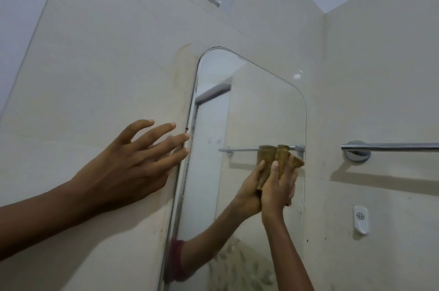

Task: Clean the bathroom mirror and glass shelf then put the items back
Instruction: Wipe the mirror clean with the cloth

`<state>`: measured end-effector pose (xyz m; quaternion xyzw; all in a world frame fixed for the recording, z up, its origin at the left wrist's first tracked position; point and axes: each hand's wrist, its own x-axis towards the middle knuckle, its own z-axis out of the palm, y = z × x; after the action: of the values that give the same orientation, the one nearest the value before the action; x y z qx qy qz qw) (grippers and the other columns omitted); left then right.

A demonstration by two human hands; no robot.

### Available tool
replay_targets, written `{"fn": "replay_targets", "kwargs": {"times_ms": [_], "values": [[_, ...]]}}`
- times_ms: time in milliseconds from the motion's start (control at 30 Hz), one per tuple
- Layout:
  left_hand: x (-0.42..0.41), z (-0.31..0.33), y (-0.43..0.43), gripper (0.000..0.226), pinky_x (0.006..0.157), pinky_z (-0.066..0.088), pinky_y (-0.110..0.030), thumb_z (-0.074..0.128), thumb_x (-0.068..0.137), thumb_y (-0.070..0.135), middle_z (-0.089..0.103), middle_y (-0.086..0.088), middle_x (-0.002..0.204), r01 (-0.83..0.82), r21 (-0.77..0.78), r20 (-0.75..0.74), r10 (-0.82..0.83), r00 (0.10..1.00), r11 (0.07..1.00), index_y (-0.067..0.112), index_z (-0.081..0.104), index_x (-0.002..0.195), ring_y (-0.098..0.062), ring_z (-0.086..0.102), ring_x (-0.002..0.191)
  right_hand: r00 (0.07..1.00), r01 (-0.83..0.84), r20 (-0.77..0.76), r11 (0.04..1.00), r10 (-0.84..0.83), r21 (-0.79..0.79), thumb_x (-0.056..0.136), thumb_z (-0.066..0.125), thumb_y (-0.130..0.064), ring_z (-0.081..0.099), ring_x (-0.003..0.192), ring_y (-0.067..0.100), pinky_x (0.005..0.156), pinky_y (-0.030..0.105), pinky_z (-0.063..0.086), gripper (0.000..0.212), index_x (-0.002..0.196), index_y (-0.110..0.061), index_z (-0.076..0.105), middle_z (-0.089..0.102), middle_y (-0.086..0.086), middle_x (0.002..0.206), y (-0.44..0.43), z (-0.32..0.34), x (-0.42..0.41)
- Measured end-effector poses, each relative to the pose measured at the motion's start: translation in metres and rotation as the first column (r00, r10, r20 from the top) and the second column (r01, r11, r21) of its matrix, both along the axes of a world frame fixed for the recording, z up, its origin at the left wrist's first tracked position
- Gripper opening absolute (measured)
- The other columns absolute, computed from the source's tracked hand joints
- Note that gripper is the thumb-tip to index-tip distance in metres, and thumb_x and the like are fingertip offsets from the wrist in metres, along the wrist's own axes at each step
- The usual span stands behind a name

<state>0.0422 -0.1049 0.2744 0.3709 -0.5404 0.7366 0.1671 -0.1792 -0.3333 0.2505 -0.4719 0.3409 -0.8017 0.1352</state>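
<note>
Tiled wall [118, 65], cream, stained beside the mirror's left edge. Mirror [249, 105] mounted on it, rounded corners, smudges low on the glass. Chrome rail [392, 147] fixed to the wall right of the mirror, just beside it. Left hand [133, 162] flat on the wall, fingers spread wide, tips touching the mirror's left edge. Right hand [278, 186] closed around a brown cloth [283, 157], pressing it to the glass near the right edge. White hook [361, 219] below the rail. Glass shelf not in frame.
</note>
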Motion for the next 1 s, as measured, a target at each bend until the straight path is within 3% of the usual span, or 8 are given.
{"fn": "replay_targets", "kwargs": {"times_ms": [133,233,300,367,467,800,933,1000], "values": [[-0.011,-0.004,-0.025,0.042,0.103,0.029,-0.046,0.035,0.092,0.025,0.055,-0.009,0.137,-0.133,0.218,-0.066,0.151,0.986,0.967,0.013,0.057,0.125,-0.032,0.048,0.127,0.992,-0.052,-0.120,0.988,0.035,-0.142,0.078,0.016,-0.065,0.019,0.144,0.021,0.118,0.042,0.010,0.069,0.143,-0.040,0.016,0.018,0.002,0.157,0.037,-0.003,0.037],[-0.010,-0.002,-0.022,0.044,0.104,0.027,-0.045,0.034,0.090,0.019,0.053,-0.011,0.139,-0.061,0.117,-0.095,0.072,0.993,0.991,0.009,0.053,0.129,-0.030,0.040,0.129,0.970,-0.096,-0.239,0.974,0.045,-0.207,0.081,0.018,-0.068,0.010,0.144,0.019,0.117,0.047,0.013,0.052,0.130,-0.065,-0.001,0.008,-0.007,0.157,0.072,-0.011,0.066],[-0.013,-0.004,-0.026,0.045,0.104,0.027,-0.044,0.033,0.090,0.014,0.053,-0.014,0.138,-0.016,0.122,-0.117,0.031,0.993,0.992,0.007,0.051,0.130,-0.031,0.039,0.129,0.945,-0.120,-0.328,0.941,0.010,-0.316,0.084,0.018,-0.069,0.005,0.142,0.018,0.116,0.050,0.011,0.050,0.125,-0.072,-0.009,0.001,-0.017,0.152,0.096,-0.019,0.083],[-0.014,-0.002,-0.024,0.045,0.104,0.028,-0.044,0.031,0.090,0.011,0.053,-0.014,0.138,0.032,0.077,-0.149,-0.020,0.989,0.997,0.006,0.050,0.130,-0.031,0.041,0.128,0.904,-0.126,-0.419,0.880,-0.088,-0.459,0.092,0.030,-0.045,0.000,0.146,0.019,0.117,0.053,0.007,0.055,0.139,-0.055,0.006,0.002,-0.020,0.153,0.108,-0.029,0.095],[-0.012,-0.002,-0.023,0.046,0.105,0.028,-0.044,0.024,0.094,0.011,0.052,-0.013,0.139,0.037,0.053,-0.172,-0.027,0.985,0.998,0.007,0.049,0.132,-0.030,0.041,0.128,0.840,-0.143,-0.519,0.861,-0.154,-0.487,0.081,0.038,-0.019,-0.002,0.147,0.019,0.117,0.041,-0.004,0.068,0.145,-0.036,0.022,0.011,-0.011,0.157,0.108,-0.044,0.101],[-0.005,-0.003,-0.027,0.051,0.103,0.027,-0.048,0.027,0.086,0.004,0.054,-0.011,0.138,-0.097,0.054,-0.005,0.097,0.995,0.994,0.012,0.056,0.127,-0.033,0.039,0.129,0.839,-0.177,-0.510,0.791,-0.189,-0.585,0.077,0.040,-0.011,0.016,0.145,0.025,0.117,0.043,0.008,0.063,0.139,-0.027,0.040,0.025,-0.012,0.154,0.089,-0.082,0.085],[-0.003,-0.003,-0.028,0.048,0.106,0.022,-0.046,0.029,0.086,0.005,0.055,-0.009,0.137,-0.118,0.061,0.044,0.116,0.992,0.991,0.015,0.058,0.124,-0.033,0.038,0.129,0.904,-0.131,-0.412,0.846,-0.112,-0.517,0.079,0.036,-0.014,0.017,0.145,0.022,0.118,0.044,0.010,0.059,0.137,-0.027,0.040,0.031,-0.004,0.152,0.072,-0.065,0.066],[-0.002,-0.003,-0.029,0.048,0.108,0.017,-0.044,0.031,0.086,0.005,0.055,-0.009,0.137,-0.112,0.056,0.043,0.110,0.993,0.992,0.015,0.057,0.124,-0.032,0.037,0.130,0.941,-0.069,-0.327,0.895,-0.089,-0.440,0.084,0.033,-0.020,0.024,0.142,0.023,0.117,0.048,0.019,0.054,0.137,-0.027,0.039,0.033,0.000,0.150,0.048,-0.052,0.048]]}}
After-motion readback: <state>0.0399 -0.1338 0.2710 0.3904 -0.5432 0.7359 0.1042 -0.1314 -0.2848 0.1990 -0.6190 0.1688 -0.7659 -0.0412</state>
